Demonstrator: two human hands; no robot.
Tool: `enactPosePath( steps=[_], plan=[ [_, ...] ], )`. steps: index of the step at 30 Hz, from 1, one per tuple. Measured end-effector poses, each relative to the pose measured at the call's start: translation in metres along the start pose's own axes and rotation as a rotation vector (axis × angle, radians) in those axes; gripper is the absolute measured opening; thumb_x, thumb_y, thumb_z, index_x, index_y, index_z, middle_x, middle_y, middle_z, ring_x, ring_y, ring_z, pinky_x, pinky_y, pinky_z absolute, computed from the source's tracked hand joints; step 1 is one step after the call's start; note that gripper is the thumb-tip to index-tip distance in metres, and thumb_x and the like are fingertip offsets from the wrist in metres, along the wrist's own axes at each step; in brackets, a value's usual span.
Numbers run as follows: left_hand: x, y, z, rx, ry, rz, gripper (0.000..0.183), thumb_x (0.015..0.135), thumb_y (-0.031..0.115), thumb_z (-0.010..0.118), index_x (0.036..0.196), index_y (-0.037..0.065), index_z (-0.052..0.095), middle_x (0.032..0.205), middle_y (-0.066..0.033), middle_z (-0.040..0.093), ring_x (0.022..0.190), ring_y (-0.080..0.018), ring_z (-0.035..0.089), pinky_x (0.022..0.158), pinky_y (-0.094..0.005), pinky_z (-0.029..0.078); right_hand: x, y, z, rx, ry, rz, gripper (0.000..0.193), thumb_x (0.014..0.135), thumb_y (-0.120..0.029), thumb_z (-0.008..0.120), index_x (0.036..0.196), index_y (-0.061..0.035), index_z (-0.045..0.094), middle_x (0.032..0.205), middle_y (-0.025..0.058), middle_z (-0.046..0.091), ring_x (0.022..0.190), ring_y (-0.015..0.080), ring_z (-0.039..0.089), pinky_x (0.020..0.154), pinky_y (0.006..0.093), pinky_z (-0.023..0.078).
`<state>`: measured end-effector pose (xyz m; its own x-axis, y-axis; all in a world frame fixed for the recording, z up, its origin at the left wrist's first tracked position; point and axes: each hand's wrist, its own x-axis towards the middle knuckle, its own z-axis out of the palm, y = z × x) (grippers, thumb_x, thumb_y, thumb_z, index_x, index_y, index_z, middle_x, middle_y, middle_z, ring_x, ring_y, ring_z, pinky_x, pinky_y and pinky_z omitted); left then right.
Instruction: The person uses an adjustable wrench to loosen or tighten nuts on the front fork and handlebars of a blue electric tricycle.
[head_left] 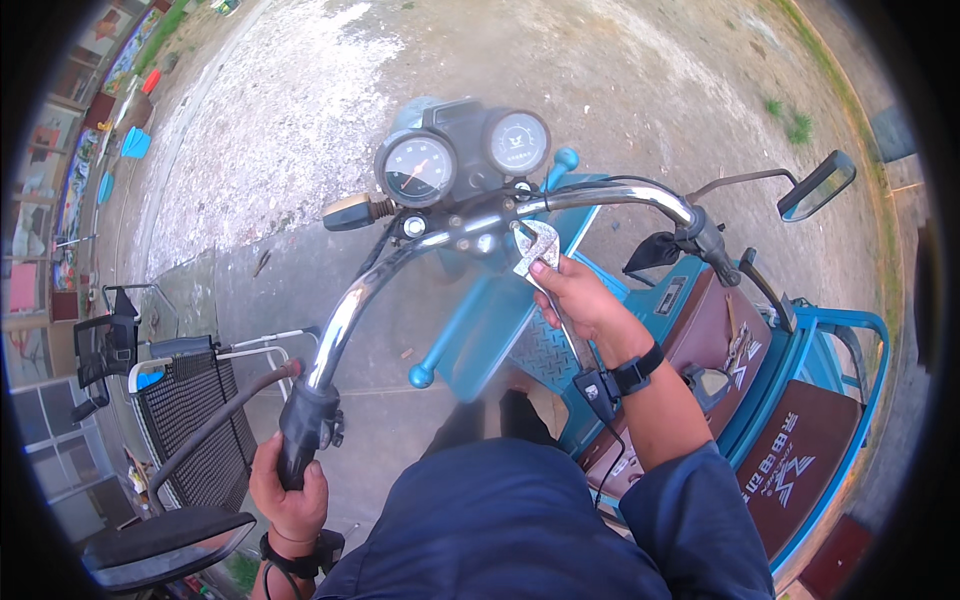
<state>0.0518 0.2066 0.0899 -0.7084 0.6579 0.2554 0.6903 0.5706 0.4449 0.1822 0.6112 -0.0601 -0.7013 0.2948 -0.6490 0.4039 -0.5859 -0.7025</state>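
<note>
My right hand (588, 298) is closed around an adjustable wrench (539, 246), thumb pressed near its head. The wrench's jaw lies at the middle of the chrome handlebar (432, 242), beside the clamp bolts; whether it grips one is hard to see. Its handle runs down past my wrist. At the lower left, my left hand (288, 505) is wrapped round the black rubber grip (296, 440) at the bar's end. Two round gauges (415, 168) stand just beyond the clamp. Below the bar is the blue front panel (490, 325) of the three-wheeler.
Brown seats (800, 465) with a blue frame are at the right. Mirrors stick out at the far right (820, 185) and lower left (165, 548). A turn signal (350, 212) juts left of the gauges. Behind the left grip stands a woven folding chair (195, 425). Cables hang from my wrist straps.
</note>
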Motion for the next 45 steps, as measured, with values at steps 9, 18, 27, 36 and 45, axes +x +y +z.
enactPosePath(
  steps=[9, 18, 27, 36, 45],
  plan=[
    [0.001, 0.001, -0.001, -0.001, -0.005, 0.004, 0.053, 0.076, 0.011, 0.069, 0.125, -0.004, 0.054, 0.102, -0.0183, 0.063, 0.084, -0.0298, 0.064, 0.078, -0.0361, 0.051, -0.002, -0.003, 0.006, 0.086, 0.024, 0.006, 0.025, 0.1, -0.033, 0.058, 0.103, -0.009, 0.054, 0.07, 0.0026, 0.051, 0.051, 0.0124, 0.047, 0.046, 0.0254, 0.038],
    [-0.002, 0.0, 0.0, 0.0, 0.004, -0.009, 0.053, 0.076, 0.012, 0.069, 0.125, -0.004, 0.054, 0.1, -0.0171, 0.062, 0.082, -0.0284, 0.063, 0.077, -0.0356, 0.05, 0.002, -0.001, 0.003, -0.076, -0.002, -0.031, 0.024, 0.097, -0.029, 0.063, 0.102, -0.0073, 0.052, 0.067, 0.0012, 0.048, 0.046, 0.0112, 0.044, 0.04, 0.0264, 0.036],
    [-0.002, 0.0, 0.0, 0.024, 0.01, 0.005, 0.054, 0.075, 0.01, 0.069, 0.125, -0.004, 0.054, 0.102, -0.0179, 0.062, 0.084, -0.0298, 0.063, 0.078, -0.0365, 0.05, 0.012, 0.005, 0.006, -0.047, 0.053, -0.022, 0.028, 0.097, -0.031, 0.062, 0.105, -0.0067, 0.052, 0.07, 0.0014, 0.049, 0.047, 0.0115, 0.044, 0.04, 0.0268, 0.038],
    [-0.001, -0.001, -0.001, 0.037, -0.006, 0.023, 0.055, 0.073, 0.01, 0.069, 0.125, -0.002, 0.054, 0.101, -0.0183, 0.063, 0.084, -0.0324, 0.063, 0.078, -0.0386, 0.05, 0.014, -0.005, -0.001, -0.125, -0.024, -0.019, 0.025, 0.099, -0.03, 0.06, 0.107, -0.0086, 0.052, 0.071, 0.0013, 0.049, 0.047, 0.0108, 0.043, 0.04, 0.0265, 0.039],
    [0.002, 0.001, -0.002, 0.051, -0.019, 0.032, 0.056, 0.072, 0.008, 0.069, 0.125, -0.002, 0.053, 0.099, -0.019, 0.063, 0.082, -0.0333, 0.063, 0.076, -0.0393, 0.05, 0.013, -0.006, -0.001, -0.103, -0.036, -0.023, 0.026, 0.099, -0.029, 0.059, 0.108, -0.0054, 0.051, 0.068, 0.0015, 0.05, 0.048, 0.0121, 0.049, 0.041, 0.0275, 0.041]
  ],
)
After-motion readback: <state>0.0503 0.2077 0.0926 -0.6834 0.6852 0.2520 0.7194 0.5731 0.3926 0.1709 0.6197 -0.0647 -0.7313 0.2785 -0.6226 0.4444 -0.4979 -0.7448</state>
